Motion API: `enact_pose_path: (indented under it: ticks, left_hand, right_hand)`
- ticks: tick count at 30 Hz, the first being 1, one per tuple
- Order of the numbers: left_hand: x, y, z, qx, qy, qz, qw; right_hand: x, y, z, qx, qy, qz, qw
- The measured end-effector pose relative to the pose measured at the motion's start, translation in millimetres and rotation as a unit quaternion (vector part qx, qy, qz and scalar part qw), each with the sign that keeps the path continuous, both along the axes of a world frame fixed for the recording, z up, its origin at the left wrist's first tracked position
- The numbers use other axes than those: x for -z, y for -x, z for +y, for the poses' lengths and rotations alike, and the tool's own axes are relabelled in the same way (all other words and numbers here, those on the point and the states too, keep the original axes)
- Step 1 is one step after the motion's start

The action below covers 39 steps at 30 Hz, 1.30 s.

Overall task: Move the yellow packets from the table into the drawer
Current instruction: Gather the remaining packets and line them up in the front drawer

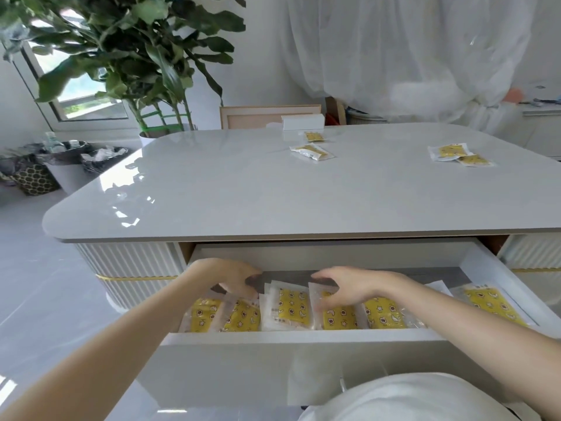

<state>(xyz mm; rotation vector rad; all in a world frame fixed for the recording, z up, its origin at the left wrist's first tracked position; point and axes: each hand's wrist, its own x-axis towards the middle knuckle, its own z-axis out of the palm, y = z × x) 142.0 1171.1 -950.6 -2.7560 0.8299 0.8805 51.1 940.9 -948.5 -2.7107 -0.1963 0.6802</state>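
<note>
The white drawer (303,338) stands pulled out under the table (273,189). Inside it lies a row of several yellow packets (384,314), some leaning upright. My left hand (227,278) reaches into the drawer's left side, its fingertips at the top edge of an upright yellow packet (291,305). My right hand (346,287) hovers just right of it, fingers curved down onto the neighbouring packet (338,319). On the tabletop lie more yellow packets: two at the far middle (312,151) and two overlapping at the far right (455,153).
A white box (302,122) sits at the table's far edge, with a chair back (270,117) behind it. A large potted plant (136,56) stands at the back left, beside lined bins (69,156) on the floor. White curtains hang at the back right.
</note>
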Motion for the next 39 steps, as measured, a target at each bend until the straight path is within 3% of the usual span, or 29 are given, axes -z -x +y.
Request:
enact_pose_path:
  ticks: [4, 10, 27, 32, 39]
  left_hand:
    - [5, 6, -36, -0.009, 0.102, -0.006, 0.995]
    - [17, 11, -64, 0.038, 0.047, 0.019, 0.998]
    - [-2, 29, -31, 0.007, 0.166, 0.041, 0.985]
    - [-29, 35, -25, 0.028, 0.187, -0.013, 0.982]
    - [-89, 43, -11, 0.004, 0.31, -0.114, 0.944]
  right_hand:
    - [1, -2, 5, 0.013, 0.025, 0.002, 1.0]
    - [0, -3, 5, 0.0, 0.035, 0.01, 0.999]
    - [-29, 7, 5, -0.036, 0.061, -0.013, 0.997]
    - [-67, 17, 11, -0.032, 0.012, -0.055, 0.998]
    - [-103, 5, 8, 0.053, -0.032, -0.159, 0.985]
